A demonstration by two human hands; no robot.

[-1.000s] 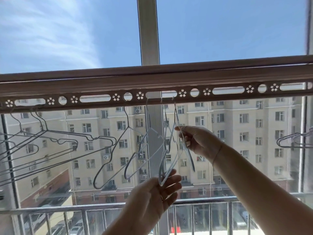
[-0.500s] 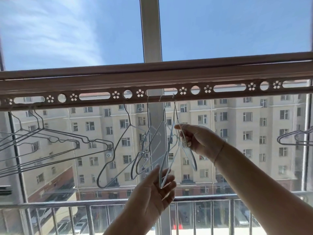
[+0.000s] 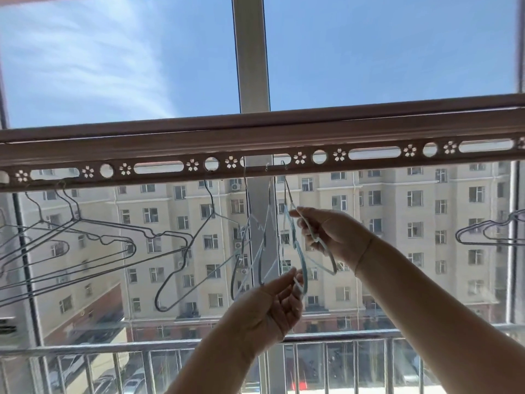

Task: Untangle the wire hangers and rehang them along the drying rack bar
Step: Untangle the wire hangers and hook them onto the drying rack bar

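Ok so your right hand (image 3: 332, 234) is up just under the drying rack bar (image 3: 170, 143), thumb + index pinched on the shoulder wire of one of the blue hangers (image 3: 285, 220), other fingers loosely curled with the wire running across them. Your left hand (image 3: 275, 305) is lower and a bit left, palm facing you, fingers pointing up and half curled, tips pinching the bottom loop of that same bunch. The bunch hangs edge-on btw the two hands, three hooks side by side in the bar's long slot right in front of the window post (image 3: 251, 66); wires overlap so much I can't tell which frame goes w/ which hook. Just left of it a grey hanger (image 3: 211, 200) hangs tilted from a round hole, its low end near your left wrist. Further left a stack of grey hangers (image 3: 75, 220) fans out to the frame edge. On the right, the bar runs open from your right hand to a couple of hangers (image 3: 483, 231) at the far edge. The balcony railing (image 3: 85, 349) sits well below both hands.
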